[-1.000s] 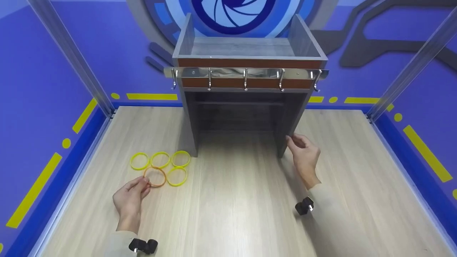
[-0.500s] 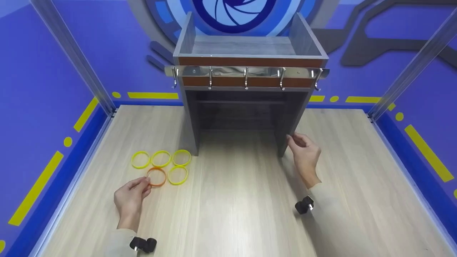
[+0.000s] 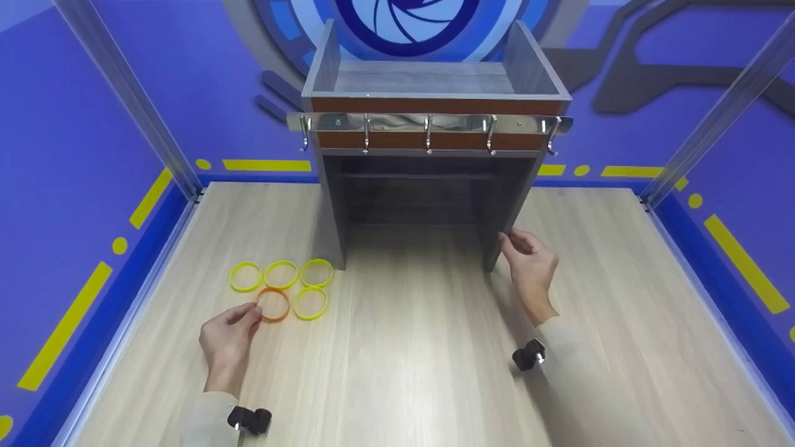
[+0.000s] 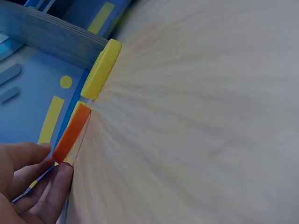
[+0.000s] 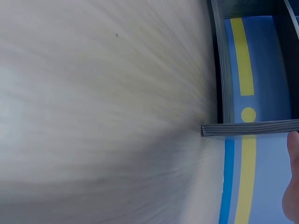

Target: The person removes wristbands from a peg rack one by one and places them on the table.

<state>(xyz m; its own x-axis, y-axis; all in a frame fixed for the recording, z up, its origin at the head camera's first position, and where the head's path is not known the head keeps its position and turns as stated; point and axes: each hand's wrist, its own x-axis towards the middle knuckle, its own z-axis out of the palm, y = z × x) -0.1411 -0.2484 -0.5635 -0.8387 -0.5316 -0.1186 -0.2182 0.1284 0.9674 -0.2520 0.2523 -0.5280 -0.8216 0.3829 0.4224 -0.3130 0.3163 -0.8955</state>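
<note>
My left hand pinches the left edge of an orange ring lying on the wooden table. The left wrist view shows the orange ring as a flat band, its near end between thumb and fingers. Several yellow rings lie flat beside it, most of them in a row just behind. My right hand, fingers curled, holds the front edge of the right side panel of a grey shelf unit. Only one fingertip shows at that panel in the right wrist view.
Across the shelf unit's front runs a metal rail with several hooks, above an open lower bay. Blue-purple walls with metal corner posts enclose the table at the back and sides.
The orange ring has settled from slightly tilted to flat among the yellow rings, with the left hand still at its edge. The right hand stays at the panel; the head view shifts slightly.
</note>
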